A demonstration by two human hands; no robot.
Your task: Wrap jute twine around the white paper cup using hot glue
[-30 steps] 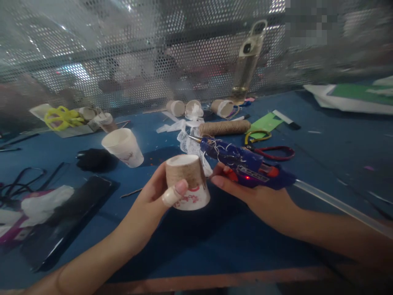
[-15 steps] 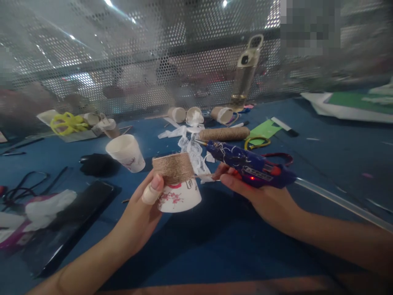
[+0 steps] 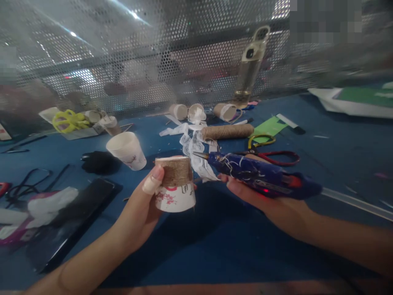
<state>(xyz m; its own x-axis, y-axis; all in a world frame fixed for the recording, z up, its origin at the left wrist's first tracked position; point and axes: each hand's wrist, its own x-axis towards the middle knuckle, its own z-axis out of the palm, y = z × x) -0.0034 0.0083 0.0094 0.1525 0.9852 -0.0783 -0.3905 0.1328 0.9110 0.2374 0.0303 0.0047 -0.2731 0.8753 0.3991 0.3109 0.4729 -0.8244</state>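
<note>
My left hand grips an upside-down white paper cup printed with pink blossom, its thumb pressed on the band of brown twine wound round the upper part. A bandage-like wrap covers that thumb. My right hand is closed under a dark blue hot glue gun. A red light glows on the gun, and a clear glue stick sticks out of its back. The nozzle points left, just right of the cup and apart from it. A strand of twine runs between cup and right fingers.
Behind lie a twine roll, white lace, red-handled pliers and several twine-wrapped cups. A stack of paper cups and a black phone are left. A water bottle stands by the perforated metal screen.
The glue gun and my right hand have moved right and slightly down. The cup in my left hand has turned a little more upright. The view has shifted slightly.
</note>
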